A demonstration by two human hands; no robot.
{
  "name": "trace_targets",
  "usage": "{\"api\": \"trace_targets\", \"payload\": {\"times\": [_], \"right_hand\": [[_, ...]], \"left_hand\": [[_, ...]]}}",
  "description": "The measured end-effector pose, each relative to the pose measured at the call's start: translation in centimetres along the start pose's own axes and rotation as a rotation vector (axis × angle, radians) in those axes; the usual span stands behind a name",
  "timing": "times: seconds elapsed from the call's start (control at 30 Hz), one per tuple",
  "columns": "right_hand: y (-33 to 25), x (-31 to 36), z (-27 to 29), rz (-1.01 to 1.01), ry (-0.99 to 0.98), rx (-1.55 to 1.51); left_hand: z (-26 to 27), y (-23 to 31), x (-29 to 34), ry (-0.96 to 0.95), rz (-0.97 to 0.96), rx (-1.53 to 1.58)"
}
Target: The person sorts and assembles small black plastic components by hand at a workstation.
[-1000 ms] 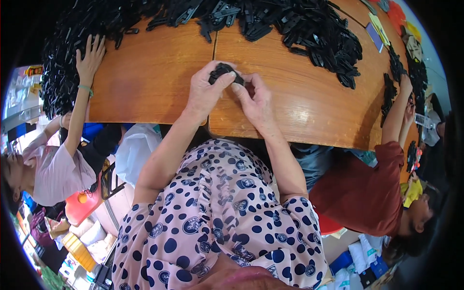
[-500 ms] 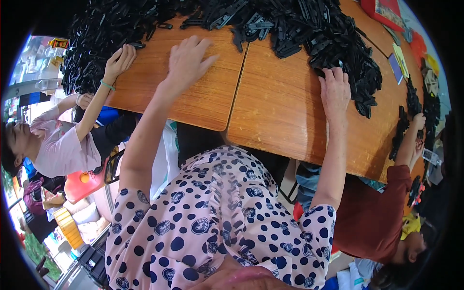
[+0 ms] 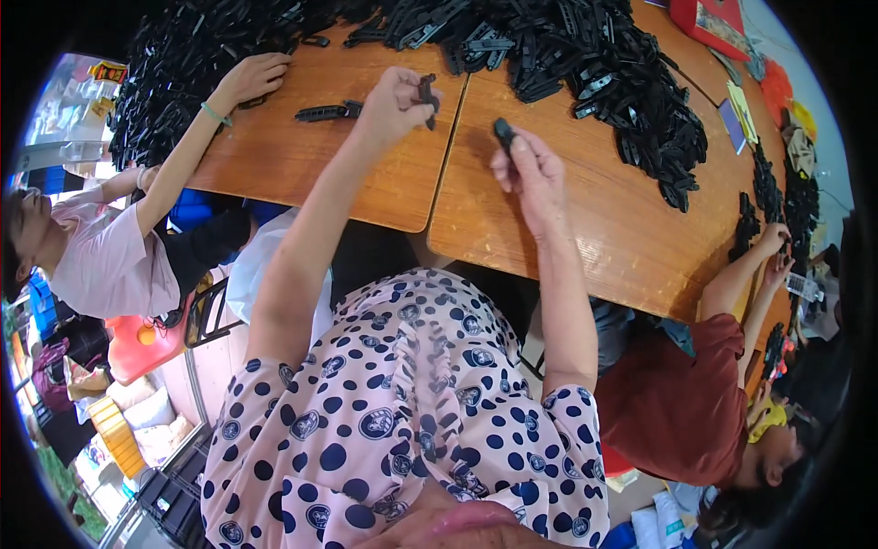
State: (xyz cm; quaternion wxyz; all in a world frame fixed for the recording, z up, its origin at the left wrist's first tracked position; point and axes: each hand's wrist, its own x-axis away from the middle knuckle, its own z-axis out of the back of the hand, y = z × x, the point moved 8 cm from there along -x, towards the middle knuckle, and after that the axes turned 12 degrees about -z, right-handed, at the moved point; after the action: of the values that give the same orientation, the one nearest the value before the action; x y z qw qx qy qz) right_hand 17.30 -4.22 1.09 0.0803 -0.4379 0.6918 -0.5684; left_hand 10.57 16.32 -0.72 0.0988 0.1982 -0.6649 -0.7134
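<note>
Black plastic clips fill both of the person's hands above the wooden bench (image 3: 302, 165). Left hand (image 3: 395, 99) keeps a clenched grip on one black clip (image 3: 427, 94), held upright over the bench near the seam between the two boards. Right hand (image 3: 530, 169) pinches a second, smaller black piece (image 3: 504, 134) between fingertips, raised just right of that seam. Another clip (image 3: 327, 113) lies flat on the bench, left of the left hand. A large heap of clips (image 3: 585, 64) covers the far side. A co-worker's hand (image 3: 249, 78) rests near the heap's left end.
</note>
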Motion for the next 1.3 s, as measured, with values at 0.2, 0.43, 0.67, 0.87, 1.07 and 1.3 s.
{"api": "trace_targets", "payload": {"times": [0.2, 0.43, 0.67, 0.87, 1.07, 1.3], "right_hand": [[1.0, -0.8, -5.1, 0.036, -0.020, -0.039], [1.4, -0.2, -5.5, 0.128, 0.040, 0.071], [0.8, -0.4, -4.9, 0.447, 0.168, 0.488], [2.2, -1.0, -4.5, 0.089, -0.001, 0.221], [0.0, -0.7, -3.5, 0.226, 0.035, 0.552], [-10.1, -0.6, 6.0, 0.646, 0.664, 1.510]], "left_hand": [[-3.8, 4.3, 3.6, 0.013, -0.209, 0.210], [-5.2, 4.4, 5.1, 0.107, -0.034, 0.458], [-4.5, 4.7, 5.1, 0.255, -0.021, 0.254], [-4.5, 5.3, 4.3, 0.191, -0.013, 0.261], [-2.3, 4.3, 4.0, -0.069, 0.065, 0.001], [0.7, 6.2, -1.2, -0.432, -0.036, -0.836]]}}
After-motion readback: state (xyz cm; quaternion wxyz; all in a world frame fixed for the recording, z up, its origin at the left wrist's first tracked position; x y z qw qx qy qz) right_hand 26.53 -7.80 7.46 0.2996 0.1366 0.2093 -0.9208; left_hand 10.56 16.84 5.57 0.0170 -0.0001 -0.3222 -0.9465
